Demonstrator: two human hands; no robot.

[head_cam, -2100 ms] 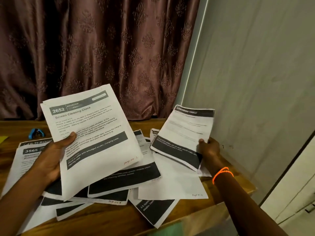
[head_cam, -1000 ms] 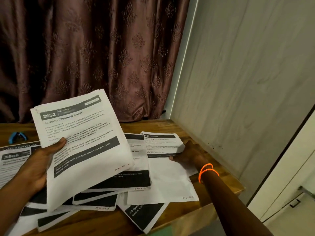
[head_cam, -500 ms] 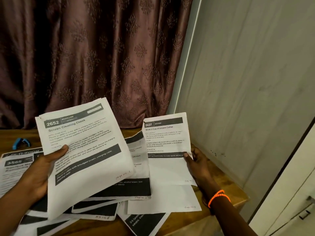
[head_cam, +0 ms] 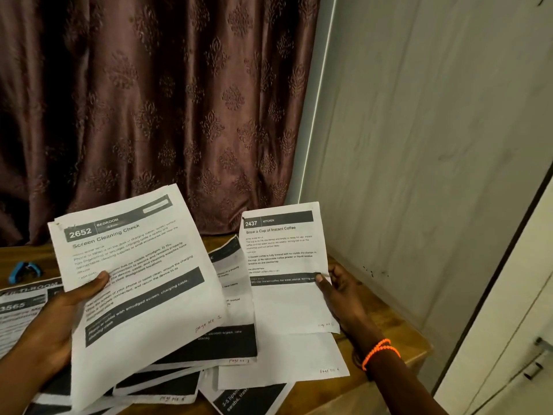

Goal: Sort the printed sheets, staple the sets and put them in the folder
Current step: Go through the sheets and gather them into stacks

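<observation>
My left hand [head_cam: 57, 316] grips a set of printed sheets headed "2652 Screen Cleaning Check" [head_cam: 140, 283], thumb on its face, lifted above the table. A sheet headed "2437 Brew a Cup of Instant Coffee" [head_cam: 284, 265] stands upright in my right hand [head_cam: 341, 295], pinched at its right edge. Several more printed sheets [head_cam: 227, 348] lie scattered and overlapping on the wooden table [head_cam: 386, 330] below both hands. A sheet headed "3565" [head_cam: 21, 310] lies at the far left. A small blue stapler-like object [head_cam: 24, 271] rests at the back left. No folder is in view.
A brown patterned curtain [head_cam: 149, 100] hangs behind the table. A grey wall panel [head_cam: 419, 145] closes the right side, next to the table's right edge. A white cabinet door with a handle [head_cam: 535, 366] is at the lower right.
My right hand put down the sheet it held, picked the "2437" sheet from the pile and raised it upright. My left hand has kept its set lifted.
</observation>
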